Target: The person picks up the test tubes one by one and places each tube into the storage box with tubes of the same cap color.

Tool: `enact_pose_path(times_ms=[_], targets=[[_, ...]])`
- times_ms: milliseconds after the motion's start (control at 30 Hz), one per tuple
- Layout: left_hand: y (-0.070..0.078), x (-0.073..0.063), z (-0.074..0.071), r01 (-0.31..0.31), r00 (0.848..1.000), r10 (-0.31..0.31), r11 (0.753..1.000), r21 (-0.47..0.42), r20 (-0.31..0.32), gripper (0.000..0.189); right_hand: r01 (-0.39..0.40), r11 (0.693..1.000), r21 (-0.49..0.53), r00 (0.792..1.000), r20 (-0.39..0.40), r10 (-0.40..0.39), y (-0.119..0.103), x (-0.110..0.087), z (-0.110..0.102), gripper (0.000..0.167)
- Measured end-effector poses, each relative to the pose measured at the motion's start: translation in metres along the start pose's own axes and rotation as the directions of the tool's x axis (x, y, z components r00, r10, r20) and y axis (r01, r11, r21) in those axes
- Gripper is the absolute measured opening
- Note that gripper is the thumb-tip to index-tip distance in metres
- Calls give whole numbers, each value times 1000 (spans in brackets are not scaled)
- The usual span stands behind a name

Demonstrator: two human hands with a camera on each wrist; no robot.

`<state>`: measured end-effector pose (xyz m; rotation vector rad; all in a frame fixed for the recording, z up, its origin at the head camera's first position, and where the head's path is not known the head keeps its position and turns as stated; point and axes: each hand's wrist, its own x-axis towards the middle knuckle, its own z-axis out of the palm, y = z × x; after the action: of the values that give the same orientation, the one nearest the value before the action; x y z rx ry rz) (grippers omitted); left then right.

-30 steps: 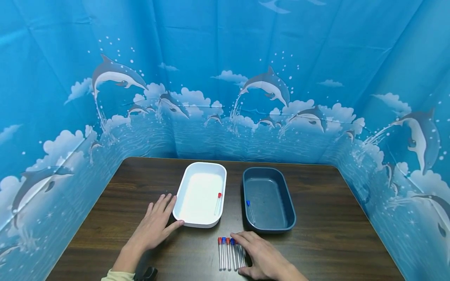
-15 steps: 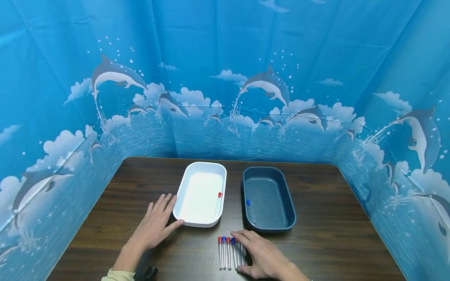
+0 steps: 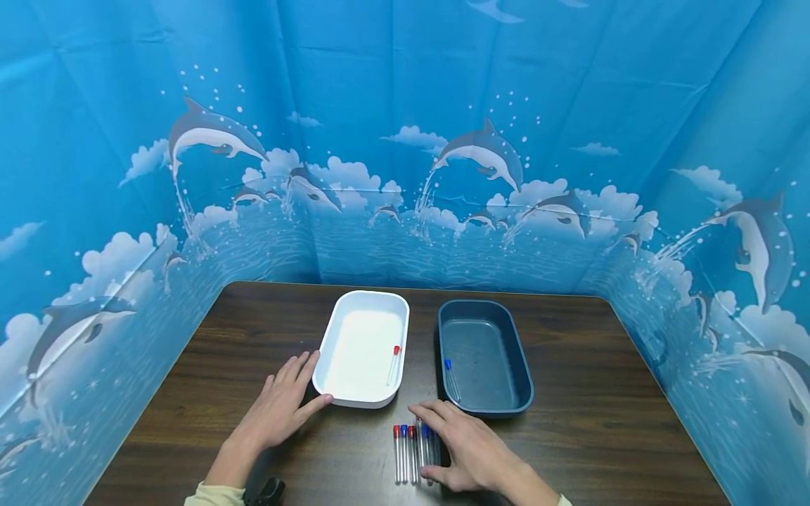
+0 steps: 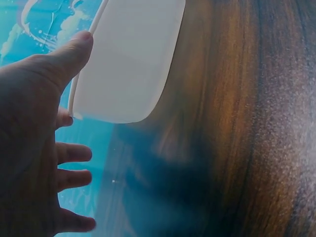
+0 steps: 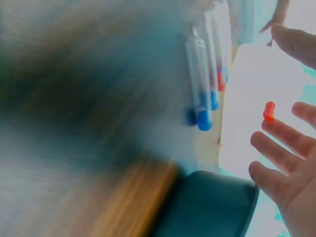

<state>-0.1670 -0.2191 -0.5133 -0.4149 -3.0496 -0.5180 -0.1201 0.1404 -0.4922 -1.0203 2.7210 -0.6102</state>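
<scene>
My left hand (image 3: 276, 407) rests beside the white tray (image 3: 361, 404), its fingers spread and fairly straight, thumb and fingertips at the rim. In the left wrist view the thumb (image 4: 74, 52) lies along the tray's edge. My right hand (image 3: 471, 450) is over the right part of a row of capped test tubes (image 3: 404, 457). Between its thumb and fingertips it pinches a clear tube with a red cap (image 5: 269, 111), largely covered by the fingers in the head view. Blue caps (image 5: 203, 121) of tubes on the table show nearby in the right wrist view.
A dark blue tray (image 3: 519, 404) stands right of the white one, just beyond my right hand, with a blue-capped tube (image 3: 452, 379) in it. One red-capped tube (image 3: 394, 365) lies in the white tray. A dolphin-print curtain (image 3: 405, 232) surrounds the wooden table (image 3: 601, 393).
My right hand has moved slightly up and left, bringing the red-capped tube out of its place in the row. My left hand stays at the white tray.
</scene>
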Motion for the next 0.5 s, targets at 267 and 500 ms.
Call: enact_pose_path(times_ms=[267, 500], targets=[[-3, 0, 4, 26, 998, -20, 993, -116, 53, 94, 23, 1000, 12, 997, -67, -22, -5, 13, -13, 82], [-6, 0, 5, 53, 994, -38, 986, -160, 98, 96, 64, 998, -9, 989, -133, -64, -5, 32, -23, 81]])
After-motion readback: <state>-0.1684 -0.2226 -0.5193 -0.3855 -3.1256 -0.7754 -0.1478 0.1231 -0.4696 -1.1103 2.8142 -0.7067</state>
